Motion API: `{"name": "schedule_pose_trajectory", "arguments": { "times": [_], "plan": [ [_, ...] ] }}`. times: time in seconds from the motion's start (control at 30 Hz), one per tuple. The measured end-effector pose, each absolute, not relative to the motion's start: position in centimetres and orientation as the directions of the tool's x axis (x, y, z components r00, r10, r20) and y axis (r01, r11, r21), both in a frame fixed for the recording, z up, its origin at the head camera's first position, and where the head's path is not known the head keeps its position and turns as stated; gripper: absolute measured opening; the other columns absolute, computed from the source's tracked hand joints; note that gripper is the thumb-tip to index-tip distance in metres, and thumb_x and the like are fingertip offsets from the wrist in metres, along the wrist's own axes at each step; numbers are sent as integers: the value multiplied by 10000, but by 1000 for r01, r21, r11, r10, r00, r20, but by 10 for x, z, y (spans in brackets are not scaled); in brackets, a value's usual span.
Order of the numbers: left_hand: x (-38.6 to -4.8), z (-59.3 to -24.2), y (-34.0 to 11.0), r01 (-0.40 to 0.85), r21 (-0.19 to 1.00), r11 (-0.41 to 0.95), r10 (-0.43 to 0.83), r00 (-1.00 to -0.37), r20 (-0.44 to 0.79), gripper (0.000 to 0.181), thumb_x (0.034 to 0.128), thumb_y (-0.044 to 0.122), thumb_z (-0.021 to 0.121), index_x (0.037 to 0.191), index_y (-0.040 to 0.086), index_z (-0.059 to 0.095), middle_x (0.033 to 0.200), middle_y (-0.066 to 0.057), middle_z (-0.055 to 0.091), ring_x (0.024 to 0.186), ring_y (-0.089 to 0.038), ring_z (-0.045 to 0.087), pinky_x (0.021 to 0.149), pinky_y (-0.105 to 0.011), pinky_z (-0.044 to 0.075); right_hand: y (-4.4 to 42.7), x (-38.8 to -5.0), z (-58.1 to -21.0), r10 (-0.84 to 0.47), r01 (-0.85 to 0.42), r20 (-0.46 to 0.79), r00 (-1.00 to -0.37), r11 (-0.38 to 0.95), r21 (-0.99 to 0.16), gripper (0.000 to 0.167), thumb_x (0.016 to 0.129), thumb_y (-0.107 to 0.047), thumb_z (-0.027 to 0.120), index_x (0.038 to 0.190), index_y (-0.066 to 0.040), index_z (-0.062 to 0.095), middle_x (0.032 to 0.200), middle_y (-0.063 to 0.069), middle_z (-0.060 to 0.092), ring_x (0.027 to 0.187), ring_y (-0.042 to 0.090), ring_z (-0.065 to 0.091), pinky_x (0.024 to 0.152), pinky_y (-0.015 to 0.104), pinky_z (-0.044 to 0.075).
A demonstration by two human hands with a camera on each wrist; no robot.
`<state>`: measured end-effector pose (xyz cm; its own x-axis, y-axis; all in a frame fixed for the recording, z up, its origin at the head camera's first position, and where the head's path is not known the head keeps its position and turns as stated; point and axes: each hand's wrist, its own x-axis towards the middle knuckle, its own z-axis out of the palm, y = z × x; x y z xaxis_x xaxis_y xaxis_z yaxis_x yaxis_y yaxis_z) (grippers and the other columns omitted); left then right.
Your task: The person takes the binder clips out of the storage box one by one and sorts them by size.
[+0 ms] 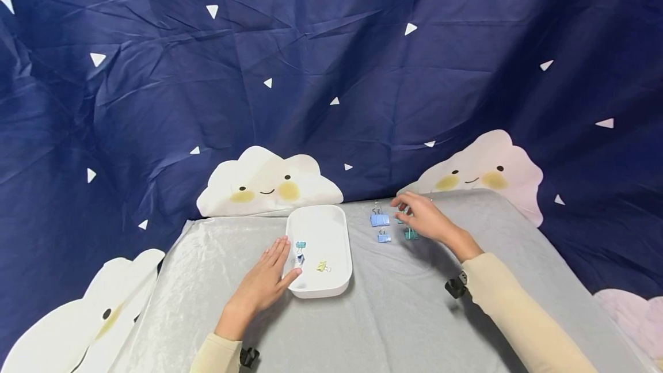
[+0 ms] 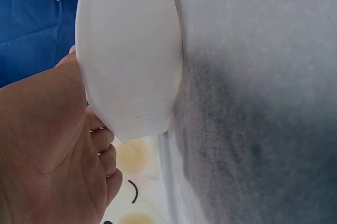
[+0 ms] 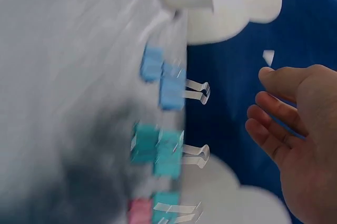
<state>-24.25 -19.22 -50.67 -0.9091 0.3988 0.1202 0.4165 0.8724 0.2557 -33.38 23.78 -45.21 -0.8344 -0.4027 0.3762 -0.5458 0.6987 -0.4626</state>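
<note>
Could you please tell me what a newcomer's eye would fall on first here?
Probably the navy backdrop filling the upper head view, with smiling clouds along its lower edge. Next, the white tray on the grey cloth, with small clips inside and the left hand at its left rim. Further right, the right hand is near blue clips and teal clips.

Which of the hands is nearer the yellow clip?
Left. The left hand touches the tray, left of the yellow clip; the right hand is farther right, near teal clips outside the tray.
</note>
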Motion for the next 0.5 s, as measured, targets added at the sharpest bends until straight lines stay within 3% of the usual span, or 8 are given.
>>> {"name": "schedule_pose_trajectory", "arguments": {
  "times": [0.2,0.5],
  "plan": [
    [-243,-507,-192,413,260,873,396,-911,114,838,1096,569,486,1674,3,266,1777,-140,209,1656,-338,214,1353,-527,242,198,-335,-428,-534,-621,318,-784,670,-406,185,1003,-116,743,1186,-88,742,1160,73,733,1037,259,724,879,429,630],
    [-243,-508,-192,411,263,873,394,-912,116,837,1097,564,491,1672,-2,270,1775,-144,213,1653,-347,221,1351,-534,246,135,-335,-407,-720,-746,226,-656,573,-340,132,1012,-117,729,1141,-120,756,1128,30,737,980,185,744,854,304,637]
  ]
}}
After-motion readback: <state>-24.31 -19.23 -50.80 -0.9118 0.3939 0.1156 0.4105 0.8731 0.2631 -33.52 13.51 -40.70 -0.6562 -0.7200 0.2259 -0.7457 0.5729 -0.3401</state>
